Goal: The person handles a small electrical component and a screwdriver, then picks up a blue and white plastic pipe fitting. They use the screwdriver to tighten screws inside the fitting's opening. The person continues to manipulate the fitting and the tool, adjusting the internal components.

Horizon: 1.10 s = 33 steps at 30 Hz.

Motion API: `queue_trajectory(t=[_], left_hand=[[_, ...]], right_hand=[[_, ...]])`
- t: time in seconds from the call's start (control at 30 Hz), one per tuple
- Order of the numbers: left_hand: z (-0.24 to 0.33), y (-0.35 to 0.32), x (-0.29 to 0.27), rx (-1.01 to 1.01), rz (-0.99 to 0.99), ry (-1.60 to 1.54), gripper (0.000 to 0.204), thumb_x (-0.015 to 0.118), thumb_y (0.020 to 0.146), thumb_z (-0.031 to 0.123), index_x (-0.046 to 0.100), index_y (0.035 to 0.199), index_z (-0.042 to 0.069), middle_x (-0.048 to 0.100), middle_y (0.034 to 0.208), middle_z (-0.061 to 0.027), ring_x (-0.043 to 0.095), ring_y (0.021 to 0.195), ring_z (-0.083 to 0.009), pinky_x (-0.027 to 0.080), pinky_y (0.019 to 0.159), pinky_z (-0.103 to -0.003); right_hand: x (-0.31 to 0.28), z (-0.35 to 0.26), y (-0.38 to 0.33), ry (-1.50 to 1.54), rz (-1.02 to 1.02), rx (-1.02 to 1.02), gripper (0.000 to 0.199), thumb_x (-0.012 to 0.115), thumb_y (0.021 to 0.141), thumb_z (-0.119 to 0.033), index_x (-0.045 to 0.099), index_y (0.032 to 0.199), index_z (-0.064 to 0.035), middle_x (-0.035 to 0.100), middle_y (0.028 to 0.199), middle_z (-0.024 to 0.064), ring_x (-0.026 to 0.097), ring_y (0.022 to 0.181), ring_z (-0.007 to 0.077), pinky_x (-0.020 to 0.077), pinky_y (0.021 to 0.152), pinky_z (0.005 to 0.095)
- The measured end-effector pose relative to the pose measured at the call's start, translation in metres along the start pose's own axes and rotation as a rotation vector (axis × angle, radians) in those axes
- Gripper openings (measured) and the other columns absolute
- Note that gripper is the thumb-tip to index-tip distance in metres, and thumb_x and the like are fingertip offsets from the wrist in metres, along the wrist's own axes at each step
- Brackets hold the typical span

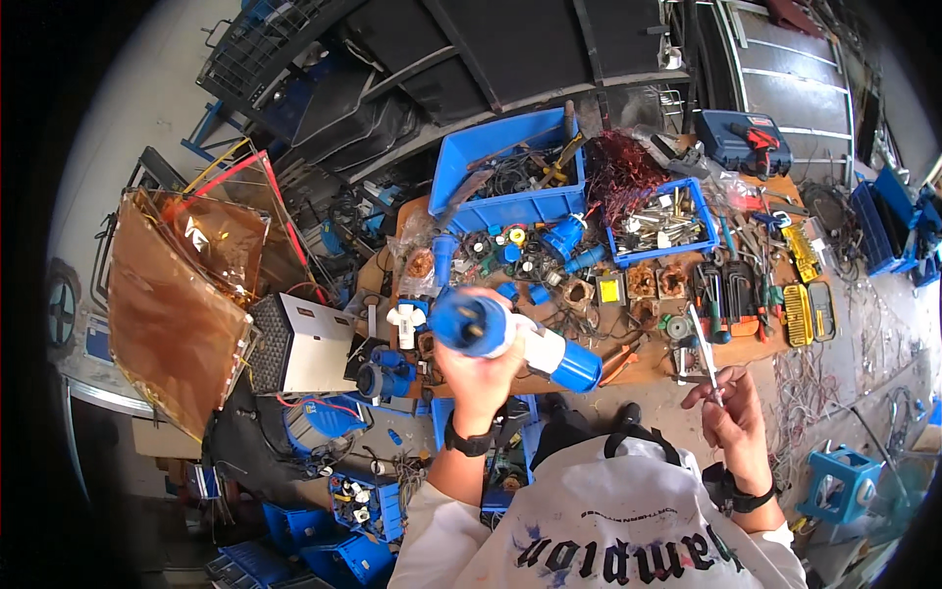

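- Left hand (481, 378): closed around a blue-and-white connector (545, 351), raised above the near side of the workbench (751, 348). A dark band (470, 442) is on the wrist.
- Connector position: held left of the body's midline, its round blue socket end turned up toward the camera, metal showing inside; the white middle and the second blue end slope down to the right. Whether it is one piece or two joined — cannot be told.
- Right hand (731, 417): fingers closed on the lower end of a slim metallic tool (705, 348), well apart from the connector. The tool points up and slightly left, past the bench's near edge; its exact kind cannot be determined.
- Bench, far side: a large blue bin (525, 213) of mixed parts; beside it a heap of dark red wire (623, 167) and a smaller blue tray (667, 252) holding metal pieces.
- Bench, right: a red drill (760, 145) on a dark blue case (719, 139); a yellow bit set (798, 314) nearer the person.
- Bench, near edge: orange-handled pliers (620, 363), right of the connector.
- Left of bench: a white box (322, 344) beside a large brown sheet (172, 314).
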<state>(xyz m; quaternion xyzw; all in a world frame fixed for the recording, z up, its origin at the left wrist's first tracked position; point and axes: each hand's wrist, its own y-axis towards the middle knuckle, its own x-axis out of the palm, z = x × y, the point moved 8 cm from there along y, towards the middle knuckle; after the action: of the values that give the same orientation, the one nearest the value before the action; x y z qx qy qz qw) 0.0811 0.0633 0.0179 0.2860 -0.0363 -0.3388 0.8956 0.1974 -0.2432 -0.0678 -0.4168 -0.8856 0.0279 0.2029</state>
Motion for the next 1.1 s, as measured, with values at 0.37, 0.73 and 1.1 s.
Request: queue_trajectory(t=[0.37, 0.73, 1.1], left_hand=[[-0.042, -0.004, -0.029, -0.483, 0.509, -0.604, 0.021, 0.063, 0.095, 0.021, 0.054, 0.11, 0.009, 0.06, 0.098, -0.0033, 0.057, 0.09, -0.0156, 0.05, 0.084, -0.035], [-0.074, -0.04, -0.082, -0.62, 0.404, -0.609, 0.036, 0.066, 0.092, 0.011, 0.057, 0.125, 0.001, 0.064, 0.117, -0.0072, 0.062, 0.106, -0.0187, 0.047, 0.095, -0.035], [-0.026, -0.046, -0.094, -0.257, 0.142, 0.379, 0.032, 0.076, 0.076, 0.0, 0.057, 0.101, 0.005, 0.058, 0.097, -0.0029, 0.056, 0.087, -0.0127, 0.046, 0.083, -0.027]], right_hand=[[-0.044, -0.005, -0.012, 0.193, 0.081, -0.064, 0.027, 0.064, 0.093, -0.014, 0.047, 0.112, -0.0051, 0.064, 0.103, 0.0126, 0.042, 0.047, 0.0043, 0.0325, 0.041, 0.0173], [-0.089, -0.016, -0.016, 0.081, 0.154, -0.113, 0.05, 0.067, 0.086, 0.002, 0.05, 0.133, 0.0021, 0.062, 0.12, 0.0104, 0.061, 0.075, 0.0114, 0.0531, 0.064, 0.0255], [-0.083, -0.029, 0.017, -0.173, 0.21, -0.21, 0.027, 0.059, 0.09, 0.009, 0.053, 0.115, 0.0003, 0.056, 0.122, 0.0136, 0.063, 0.086, 0.014, 0.0578, 0.069, 0.027]])
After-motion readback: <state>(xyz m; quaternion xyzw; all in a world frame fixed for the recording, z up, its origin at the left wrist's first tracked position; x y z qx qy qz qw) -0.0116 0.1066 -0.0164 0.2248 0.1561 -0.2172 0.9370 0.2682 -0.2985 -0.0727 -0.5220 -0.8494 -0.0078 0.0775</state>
